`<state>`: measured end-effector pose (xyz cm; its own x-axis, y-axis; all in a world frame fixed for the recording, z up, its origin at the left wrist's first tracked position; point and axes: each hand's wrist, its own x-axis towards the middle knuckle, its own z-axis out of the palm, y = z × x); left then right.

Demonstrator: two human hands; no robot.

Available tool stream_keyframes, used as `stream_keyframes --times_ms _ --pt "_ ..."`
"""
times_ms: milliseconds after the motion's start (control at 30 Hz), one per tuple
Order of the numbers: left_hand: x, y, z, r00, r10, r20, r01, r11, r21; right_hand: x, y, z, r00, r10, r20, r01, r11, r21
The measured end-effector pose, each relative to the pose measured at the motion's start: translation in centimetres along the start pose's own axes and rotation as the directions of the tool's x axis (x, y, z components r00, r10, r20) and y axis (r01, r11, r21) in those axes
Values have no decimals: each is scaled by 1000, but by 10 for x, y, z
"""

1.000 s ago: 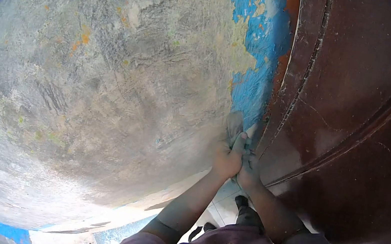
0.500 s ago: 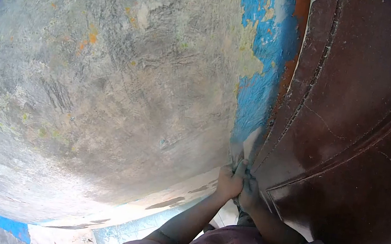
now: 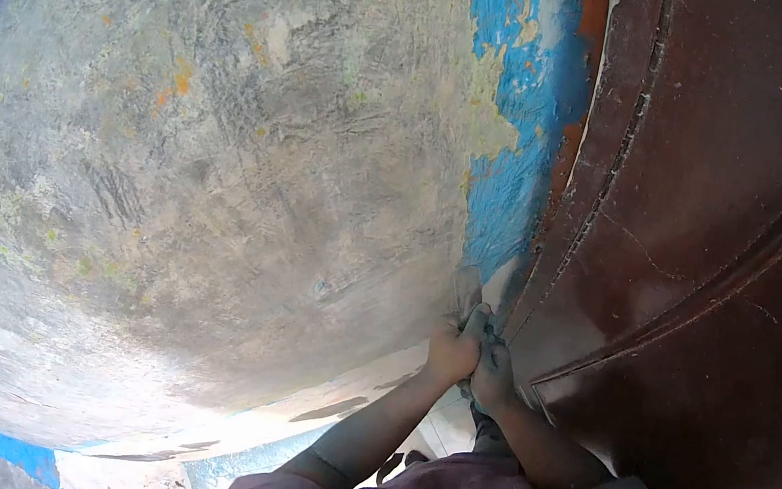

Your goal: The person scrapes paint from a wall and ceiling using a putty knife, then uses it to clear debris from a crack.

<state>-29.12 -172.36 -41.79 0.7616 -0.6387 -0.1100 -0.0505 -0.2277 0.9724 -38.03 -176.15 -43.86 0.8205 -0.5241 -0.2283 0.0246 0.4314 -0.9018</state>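
Observation:
A flat scraper-like tool [image 3: 469,285] rests against the wall at the lower end of a strip of flaking blue paint [image 3: 504,201]. My left hand [image 3: 454,350] is closed on its handle, thumb pointing up. Pressed beside it, my right hand [image 3: 493,373] is closed round the same handle, which the fingers mostly hide. Just right of the blade, a pale bare patch [image 3: 503,280] shows between the blue paint and the brown frame.
The scraped grey wall [image 3: 220,168] fills the left side. A dark brown door [image 3: 722,193] with a cracked frame [image 3: 608,176] stands close on the right. Pale floor tiles [image 3: 453,424] and my foot show below. Blue paint [image 3: 25,458] remains at the lower left.
Both hands and the tool moved down the strip from the first frame to the second, then slightly up again. The pale patch beside the blade shows longer than at first. The view has shifted slightly.

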Motion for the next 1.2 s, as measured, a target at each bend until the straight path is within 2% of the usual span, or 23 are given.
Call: stream_keyframes --times_ms 33,100,200,333,400,533,600,633,700,733,767,800,833,900,933,967,1000,1033,1100,1167,1200 --pt "-1 2 0 1000 -1 -6 1 1000 -1 1 1 1 1000 2 5 -2 1000 -2" --pt "-8 0 0 999 35 22 -31 989 -147 0 10 5 985 -138 -106 132 989 -59" --pt "-17 -12 1 998 56 32 -53 994 -94 -6 22 0 979 -204 -10 203 978 -41" --pt "-6 10 -5 999 -32 22 34 995 -92 3 6 9 993 -114 -42 115 993 21" --pt "-10 11 -3 995 64 -71 -71 992 -108 1 3 13 954 -299 -1 299 954 -10" --pt "-12 -2 -2 998 51 -28 -53 992 -116 8 24 6 918 -388 -80 384 921 -61" --pt "-7 0 -5 1000 -18 -11 18 999 -42 4 17 1 1000 -4 0 4 1000 0" --pt "-7 0 -5 1000 -17 -10 17 999 -44 4 15 2 1000 -5 -1 5 1000 -2" --pt "-10 -1 -6 1000 -21 -1 21 991 -132 3 17 7 983 -179 -27 176 979 -107" --pt "-17 -5 -7 999 -31 -6 30 991 -134 2 27 7 985 -169 -25 165 980 -108" --pt "-23 -8 -7 1000 -4 -4 4 996 -88 6 40 6 919 -393 -27 381 904 -192" --pt "-24 -9 -8 1000 29 2 -29 999 -40 10 48 5 798 -602 -11 577 770 -272" --pt "-18 -11 -8 999 35 0 -35 999 -39 14 44 10 795 -606 -9 582 767 -270" --pt "-5 -18 -10 999 17 -28 -13 993 121 20 36 23 811 -559 -172 554 828 -82" --pt "-3 -5 -11 1000 5 -27 -2 993 121 20 29 20 817 -550 -175 545 835 -82" --pt "2 18 -14 999 24 27 -25 999 30 23 16 14 910 -407 -72 411 911 38" --pt "7 32 -16 996 56 75 -52 997 -63 25 6 10 963 -266 53 256 956 139" --pt "6 29 -15 996 61 69 -57 996 -66 24 4 14 924 -381 -14 382 922 61" --pt "-4 9 -9 992 130 1 -130 991 44 9 20 16 939 -338 -64 344 930 131" --pt "-10 -12 -1 991 134 -19 -134 991 0 11 27 16 946 -301 -122 321 924 208" --pt "-10 -20 2 991 125 -40 -127 991 -47 17 31 15 928 -340 -150 351 935 53"
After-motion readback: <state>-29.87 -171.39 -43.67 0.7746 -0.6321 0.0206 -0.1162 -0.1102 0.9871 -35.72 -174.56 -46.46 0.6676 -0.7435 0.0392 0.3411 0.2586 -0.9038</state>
